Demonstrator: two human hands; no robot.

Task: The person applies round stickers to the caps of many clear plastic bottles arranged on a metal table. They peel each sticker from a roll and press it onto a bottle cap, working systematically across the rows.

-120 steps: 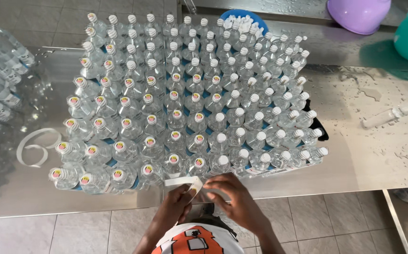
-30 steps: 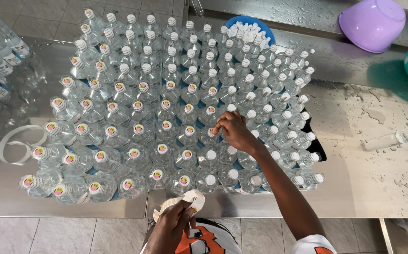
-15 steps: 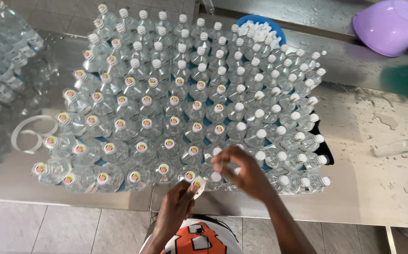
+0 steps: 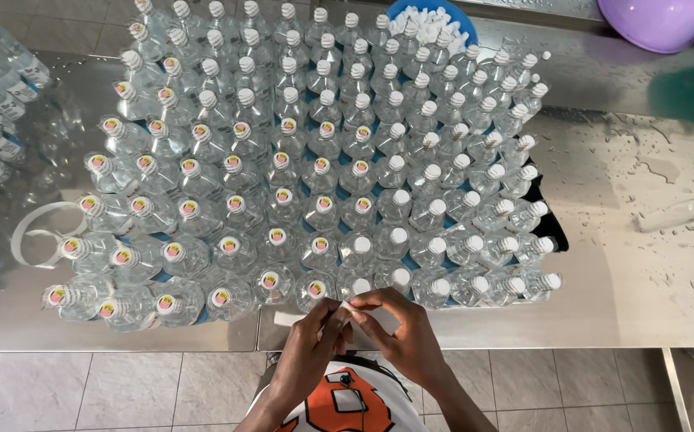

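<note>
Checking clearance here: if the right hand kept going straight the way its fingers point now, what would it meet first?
The right hand points left toward the left hand, so it would probably meet that hand's fingertips first, at the small white sheet pinched between them. Depth is hard to judge.

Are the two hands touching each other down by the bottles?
Touching. The head view shows the left hand and right hand meeting at the fingertips around a small white strip, just in front of the nearest bottles.
</note>
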